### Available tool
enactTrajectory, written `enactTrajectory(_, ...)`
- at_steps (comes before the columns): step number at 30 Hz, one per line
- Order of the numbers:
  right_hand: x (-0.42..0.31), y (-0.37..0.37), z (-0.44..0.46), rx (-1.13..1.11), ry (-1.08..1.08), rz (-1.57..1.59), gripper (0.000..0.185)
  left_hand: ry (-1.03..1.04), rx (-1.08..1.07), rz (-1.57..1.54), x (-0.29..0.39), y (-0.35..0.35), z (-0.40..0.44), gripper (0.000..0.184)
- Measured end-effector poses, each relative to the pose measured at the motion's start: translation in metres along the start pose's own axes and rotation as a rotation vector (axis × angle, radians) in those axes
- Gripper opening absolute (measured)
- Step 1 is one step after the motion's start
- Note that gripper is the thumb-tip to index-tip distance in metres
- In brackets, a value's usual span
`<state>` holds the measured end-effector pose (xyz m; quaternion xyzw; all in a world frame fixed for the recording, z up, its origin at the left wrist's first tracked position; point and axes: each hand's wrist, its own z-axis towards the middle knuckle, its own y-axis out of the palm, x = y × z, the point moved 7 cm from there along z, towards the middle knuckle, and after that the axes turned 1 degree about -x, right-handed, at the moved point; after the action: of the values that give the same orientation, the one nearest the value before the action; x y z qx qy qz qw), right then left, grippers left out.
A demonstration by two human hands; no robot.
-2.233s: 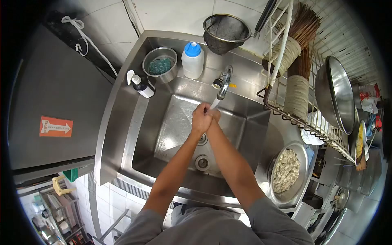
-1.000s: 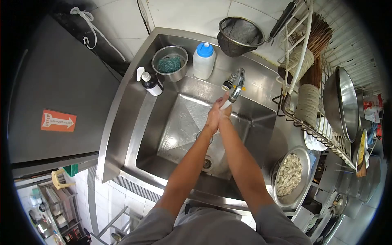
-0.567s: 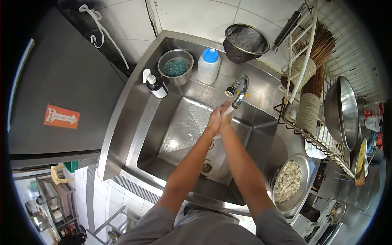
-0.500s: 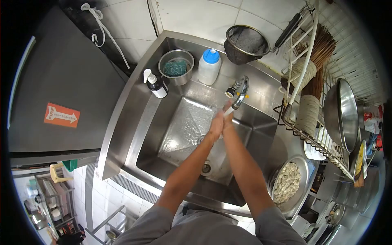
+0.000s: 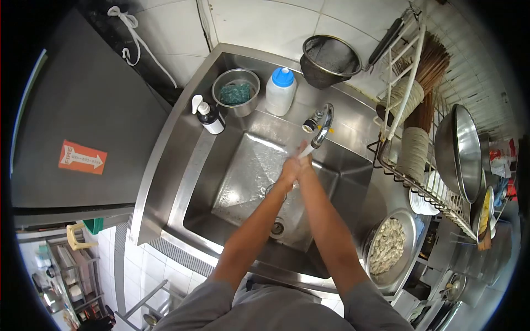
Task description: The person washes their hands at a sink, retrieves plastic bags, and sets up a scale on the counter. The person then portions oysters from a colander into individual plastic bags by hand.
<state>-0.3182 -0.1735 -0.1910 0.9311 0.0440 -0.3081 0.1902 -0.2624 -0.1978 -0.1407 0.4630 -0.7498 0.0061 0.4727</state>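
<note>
My left hand [image 5: 290, 169] and my right hand [image 5: 305, 160] are pressed against each other over the steel sink [image 5: 243, 187]. They are under the curved faucet [image 5: 326, 124], and water [image 5: 306, 150] runs from its spout onto them. Neither hand holds an object. Some fingertips stretch up past the stream, and both hands look open and laid together, though they overlap and hide part of each other's fingers. Water spreads over the sink floor beyond my left hand, and the round drain [image 5: 277, 227] shows between my forearms.
A dark pump bottle [image 5: 210, 118], a steel bowl [image 5: 243, 109] with a green scouring pad [image 5: 234, 94], and a blue-capped white jar [image 5: 281, 94] line the back ledge. A mesh strainer [image 5: 331, 58] hangs above. At right are a wire rack [image 5: 411, 187] and a basin of pale pieces [image 5: 387, 245].
My hands stay together under the running water, with a slight shift of the fingers as they rub. The whole view has moved a little.
</note>
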Motion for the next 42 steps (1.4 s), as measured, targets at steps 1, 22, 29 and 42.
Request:
enactTrajectory(1,-0.001,-0.003,0.005,-0.02,-0.006,0.016,0.056,0.061,0.022,0.276,0.0,0.003,-0.003,0.048)
enactTrajectory(22,-0.125,0.021,-0.103,0.338,-1.033,-1.687,0.051,0.171,0.306,0.659,-0.014,-0.024,0.019,0.03)
enactTrajectory(29,-0.08,-0.034,-0.082,0.337,-0.698,-1.612,0.063,0.214,0.219,0.446,-0.047,-0.078,-0.013,0.022)
enactTrajectory(42,-0.001,-0.085,-0.104,-0.035,-0.867,-1.678,0.043,0.355,0.229,1.611,-0.045,-0.077,-0.149,0.061)
